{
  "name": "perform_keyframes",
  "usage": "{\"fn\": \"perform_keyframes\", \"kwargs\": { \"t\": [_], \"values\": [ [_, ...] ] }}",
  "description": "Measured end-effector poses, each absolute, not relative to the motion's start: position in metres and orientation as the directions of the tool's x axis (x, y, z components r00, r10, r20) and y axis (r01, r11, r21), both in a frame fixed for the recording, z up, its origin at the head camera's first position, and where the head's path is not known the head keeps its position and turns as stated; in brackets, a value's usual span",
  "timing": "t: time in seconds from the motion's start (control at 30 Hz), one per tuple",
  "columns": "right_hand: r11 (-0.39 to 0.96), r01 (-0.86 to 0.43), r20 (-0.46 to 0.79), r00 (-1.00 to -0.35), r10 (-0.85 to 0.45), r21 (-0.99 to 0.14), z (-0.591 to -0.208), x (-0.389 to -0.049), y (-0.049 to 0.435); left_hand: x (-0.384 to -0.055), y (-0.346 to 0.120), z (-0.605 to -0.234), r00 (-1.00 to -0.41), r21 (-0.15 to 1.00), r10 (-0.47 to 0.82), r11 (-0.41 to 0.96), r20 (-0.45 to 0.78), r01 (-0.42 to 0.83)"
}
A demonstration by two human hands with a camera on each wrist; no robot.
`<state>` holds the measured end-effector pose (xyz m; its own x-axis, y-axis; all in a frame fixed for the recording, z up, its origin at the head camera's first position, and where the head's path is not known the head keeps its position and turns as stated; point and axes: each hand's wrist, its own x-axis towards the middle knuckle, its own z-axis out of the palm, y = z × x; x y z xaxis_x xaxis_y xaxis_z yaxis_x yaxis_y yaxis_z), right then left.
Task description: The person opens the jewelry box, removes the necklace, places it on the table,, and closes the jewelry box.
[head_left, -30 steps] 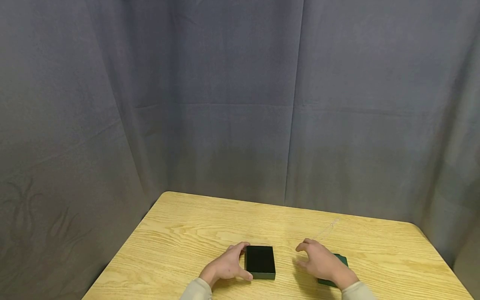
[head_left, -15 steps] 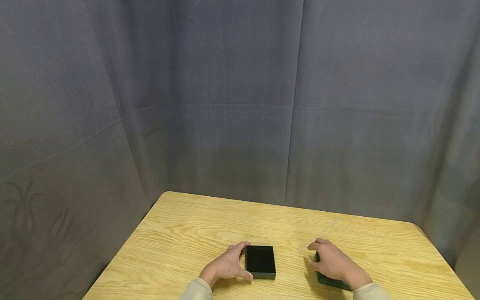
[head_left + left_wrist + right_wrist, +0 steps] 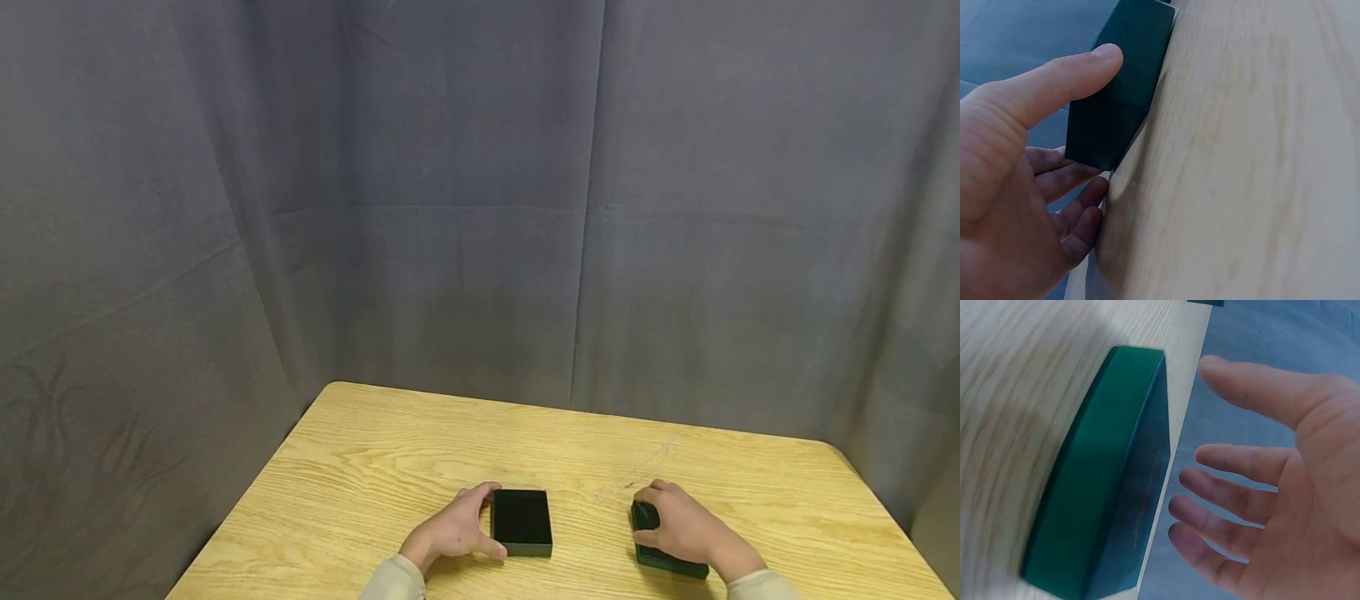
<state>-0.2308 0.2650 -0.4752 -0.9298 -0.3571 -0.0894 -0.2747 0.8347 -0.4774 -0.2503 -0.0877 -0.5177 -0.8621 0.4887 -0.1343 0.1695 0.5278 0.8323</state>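
Observation:
My left hand (image 3: 455, 525) grips the left edge of a shallow dark green box (image 3: 528, 551) with a black inside, standing on the table. In the left wrist view its thumb lies on the near wall of the box (image 3: 1132, 69), and the other fingers reach behind. My right hand (image 3: 686, 525) hovers over a second green box piece (image 3: 671, 567), like a lid, and hides part of it. In the right wrist view the fingers of the right hand (image 3: 1254, 481) are spread and loosely bent, apart from that green piece (image 3: 1094, 462), with nothing in the grasp.
A thin, pale strand like a fine necklace chain (image 3: 651, 468) lies on the wood-grain table (image 3: 390, 442), just beyond the right hand. Grey curtains (image 3: 465, 208) hang behind the table and along its left side.
My right hand has moved right, from the left side of the second green piece to over it, uncovering more of the pale strand. The left hand and its box stay put.

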Motion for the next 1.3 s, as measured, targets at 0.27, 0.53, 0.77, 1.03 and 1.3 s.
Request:
{"fn": "perform_keyframes", "kwargs": {
  "t": [0.27, 0.53, 0.77, 1.03, 1.3],
  "values": [
    [0.856, -0.264, -0.105, -0.934, -0.342, -0.446, -0.478, -0.231, 0.28, -0.251, -0.088, -0.518, -0.86, 0.831, 0.493, 0.528, -0.133, 0.174],
    [0.893, -0.206, -0.16, -0.944, -0.289, -0.401, -0.483, -0.232, 0.292, -0.25, -0.088, -0.517, -0.859, 0.834, 0.496, 0.523, -0.129, 0.176],
    [0.896, -0.204, -0.176, -0.94, -0.291, -0.395, -0.483, -0.232, 0.3, -0.249, -0.087, -0.515, -0.862, 0.835, 0.491, 0.523, -0.129, 0.172],
    [0.901, -0.198, -0.207, -0.933, -0.294, -0.387, -0.484, -0.23, 0.304, -0.249, -0.087, -0.515, -0.861, 0.84, 0.49, 0.517, -0.134, 0.164],
    [0.893, -0.203, -0.221, -0.925, -0.309, -0.402, -0.485, -0.231, 0.309, -0.249, -0.087, -0.515, -0.863, 0.839, 0.486, 0.519, -0.135, 0.161]
  ]
}}
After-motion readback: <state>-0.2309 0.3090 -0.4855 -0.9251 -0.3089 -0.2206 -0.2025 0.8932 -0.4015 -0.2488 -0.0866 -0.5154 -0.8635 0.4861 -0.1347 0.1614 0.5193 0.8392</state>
